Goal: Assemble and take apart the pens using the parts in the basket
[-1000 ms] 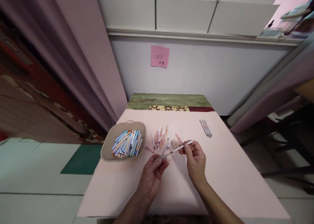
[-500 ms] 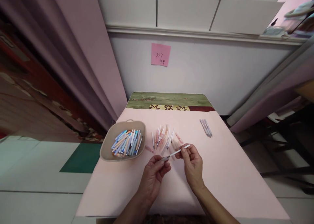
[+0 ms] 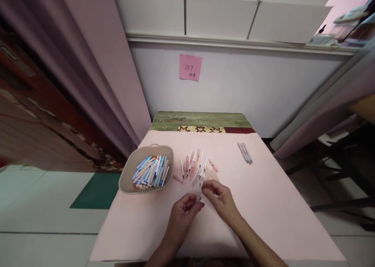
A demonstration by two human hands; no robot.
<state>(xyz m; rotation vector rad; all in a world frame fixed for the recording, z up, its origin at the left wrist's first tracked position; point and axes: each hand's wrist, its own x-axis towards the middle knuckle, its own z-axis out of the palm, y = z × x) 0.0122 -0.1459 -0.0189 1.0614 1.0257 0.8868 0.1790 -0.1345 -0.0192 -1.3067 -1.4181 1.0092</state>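
Note:
Over the near middle of the pink-covered table, my left hand (image 3: 181,219) is closed on a pale, translucent pen barrel (image 3: 198,197), held nearly upright. My right hand (image 3: 221,200) pinches a thin white refill (image 3: 201,185) at the barrel's upper end. Most of the refill is out of sight, apparently inside the barrel, and fingertips cover part of the join. Just beyond both hands lies a loose group of pen parts (image 3: 191,163): white refills with dark tips and pinkish, patterned barrels.
To the left stands a beige basket (image 3: 124,181) holding many pens (image 3: 150,171) in blue, orange and white. Several greyish pens (image 3: 245,153) lie side by side at the right. The table (image 3: 263,220) meets a wall bearing a pink note (image 3: 190,67).
The refill went from slanting, long and exposed, to mostly hidden at the barrel. My right hand moved left and down toward my left hand, and the barrel turned more upright.

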